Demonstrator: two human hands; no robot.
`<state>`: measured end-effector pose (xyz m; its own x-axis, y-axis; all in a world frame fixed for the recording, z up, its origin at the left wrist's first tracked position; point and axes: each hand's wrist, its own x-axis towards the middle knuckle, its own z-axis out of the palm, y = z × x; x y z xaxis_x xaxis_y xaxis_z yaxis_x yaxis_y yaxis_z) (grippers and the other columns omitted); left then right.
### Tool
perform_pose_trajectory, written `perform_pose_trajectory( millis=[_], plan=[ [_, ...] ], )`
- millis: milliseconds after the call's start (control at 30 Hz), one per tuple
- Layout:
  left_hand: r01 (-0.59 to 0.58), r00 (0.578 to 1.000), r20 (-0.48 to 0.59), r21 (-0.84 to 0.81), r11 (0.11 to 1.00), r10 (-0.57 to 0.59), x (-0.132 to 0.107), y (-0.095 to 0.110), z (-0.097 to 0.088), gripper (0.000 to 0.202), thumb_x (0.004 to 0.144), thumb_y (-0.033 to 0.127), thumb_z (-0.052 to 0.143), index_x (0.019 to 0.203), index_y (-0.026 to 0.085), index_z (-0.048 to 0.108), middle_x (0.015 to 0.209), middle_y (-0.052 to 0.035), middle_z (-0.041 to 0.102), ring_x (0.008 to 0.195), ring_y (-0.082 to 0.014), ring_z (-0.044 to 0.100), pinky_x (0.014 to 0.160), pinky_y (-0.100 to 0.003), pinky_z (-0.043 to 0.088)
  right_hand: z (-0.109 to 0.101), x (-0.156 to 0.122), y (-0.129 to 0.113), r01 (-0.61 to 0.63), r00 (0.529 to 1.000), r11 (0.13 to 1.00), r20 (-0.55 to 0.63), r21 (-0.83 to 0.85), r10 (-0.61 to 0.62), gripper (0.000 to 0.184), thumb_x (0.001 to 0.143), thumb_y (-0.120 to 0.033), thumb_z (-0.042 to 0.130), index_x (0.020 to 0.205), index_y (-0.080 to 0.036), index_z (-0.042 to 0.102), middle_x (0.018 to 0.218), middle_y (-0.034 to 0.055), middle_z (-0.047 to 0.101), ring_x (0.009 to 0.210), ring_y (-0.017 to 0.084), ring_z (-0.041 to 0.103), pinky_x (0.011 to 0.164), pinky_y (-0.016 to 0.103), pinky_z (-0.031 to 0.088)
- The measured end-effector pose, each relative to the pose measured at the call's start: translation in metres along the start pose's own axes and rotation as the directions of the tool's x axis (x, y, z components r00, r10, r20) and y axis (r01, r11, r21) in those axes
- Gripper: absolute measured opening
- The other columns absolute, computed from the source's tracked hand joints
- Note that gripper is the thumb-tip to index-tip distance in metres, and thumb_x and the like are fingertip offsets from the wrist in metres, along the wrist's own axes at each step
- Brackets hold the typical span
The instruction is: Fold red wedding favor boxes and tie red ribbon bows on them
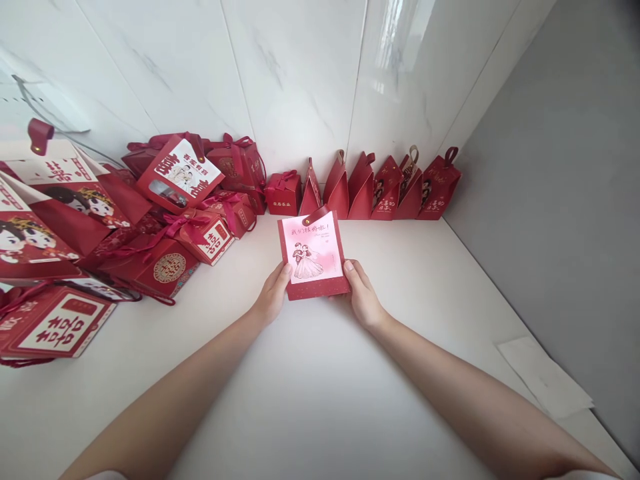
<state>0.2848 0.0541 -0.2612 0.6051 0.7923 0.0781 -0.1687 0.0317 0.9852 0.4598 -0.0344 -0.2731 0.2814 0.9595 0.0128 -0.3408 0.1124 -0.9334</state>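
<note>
A red gift box (315, 257) with a pink front panel, a drawn wedding couple and a dark red strap at its top is held up over the white tabletop. My left hand (273, 290) grips its left edge, thumb on the front. On the opposite edge my right hand (364, 293) is closed in the same way, with the thumb in front. The fingers of both hands are mostly hidden behind the box. Beyond it, against the wall, several red boxes with loop handles stand in a row, such as the rightmost box (440, 190).
A heap of red gift boxes (150, 267) with ribbons fills the left side of the table (300, 400). A small ribboned box (283, 195) begins the back row. White paper (545, 377) lies by the right edge, beside a grey panel (565, 200). Marble-look tiles (295, 67) rise behind.
</note>
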Motion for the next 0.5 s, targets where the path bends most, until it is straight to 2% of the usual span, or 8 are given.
perform_pose_trajectory(
  millis=[100,167,267,333,400,500],
  plan=[
    [-0.033,0.999,-0.039,0.061,0.998,0.035,-0.001,0.002,0.002,0.053,0.096,0.056,0.047,0.129,0.016,0.056,0.131,-0.0111,0.061,0.125,-0.0280,0.054,0.110,-0.039,0.040,0.000,-0.001,0.000,0.007,1.000,1.000,0.006,-0.010,-0.007,0.045,0.092,-0.066,0.052,0.103,-0.022,0.050,0.100,0.0051,0.062,0.082,0.020,0.062,0.056,0.030,0.054],
    [-0.091,0.988,-0.107,0.161,0.983,0.109,-0.003,0.004,0.003,0.046,0.096,0.054,0.048,0.124,0.018,0.057,0.127,-0.0099,0.062,0.120,-0.0264,0.056,0.105,-0.038,0.043,0.001,-0.003,0.000,0.001,1.000,1.000,0.020,-0.007,-0.001,0.044,0.093,-0.065,0.052,0.107,-0.023,0.050,0.104,0.0052,0.062,0.083,0.020,0.062,0.061,0.030,0.054],
    [-0.181,0.943,-0.214,0.306,0.935,0.253,-0.004,0.005,0.004,0.038,0.094,0.048,0.054,0.120,0.020,0.053,0.126,-0.0093,0.060,0.117,-0.0237,0.057,0.100,-0.035,0.046,0.002,-0.006,-0.001,0.037,0.998,0.999,0.056,-0.028,-0.035,0.039,0.093,-0.058,0.056,0.110,-0.024,0.050,0.111,0.0048,0.061,0.082,0.017,0.062,0.070,0.031,0.053],
    [-0.214,0.924,-0.240,0.324,0.922,0.299,-0.004,0.003,0.005,0.041,0.092,0.044,0.060,0.124,0.021,0.049,0.130,-0.0099,0.057,0.120,-0.0234,0.055,0.099,-0.035,0.047,0.003,-0.008,0.000,0.089,0.994,0.995,0.074,-0.044,-0.085,0.037,0.090,-0.052,0.065,0.110,-0.025,0.049,0.116,0.0042,0.059,0.082,0.016,0.062,0.073,0.031,0.053],
    [-0.226,0.931,-0.208,0.319,0.921,0.300,-0.004,0.002,0.005,0.052,0.091,0.042,0.062,0.135,0.023,0.042,0.140,-0.0115,0.050,0.130,-0.0245,0.049,0.101,-0.035,0.046,0.004,-0.009,0.000,0.116,0.991,0.992,0.075,-0.041,-0.112,0.039,0.086,-0.046,0.072,0.107,-0.026,0.047,0.109,0.0028,0.062,0.079,0.017,0.063,0.072,0.031,0.052],
    [-0.240,0.958,-0.049,0.400,0.884,0.282,-0.005,-0.001,0.001,0.081,0.085,0.048,0.067,0.151,0.024,0.027,0.155,-0.0135,0.031,0.142,-0.0296,0.033,0.109,-0.041,0.041,0.005,-0.012,0.000,0.119,0.991,0.990,0.065,-0.074,-0.114,0.037,0.085,-0.042,0.075,0.100,-0.026,0.046,0.084,-0.0009,0.063,0.069,0.017,0.061,0.065,0.030,0.048]
  ],
)
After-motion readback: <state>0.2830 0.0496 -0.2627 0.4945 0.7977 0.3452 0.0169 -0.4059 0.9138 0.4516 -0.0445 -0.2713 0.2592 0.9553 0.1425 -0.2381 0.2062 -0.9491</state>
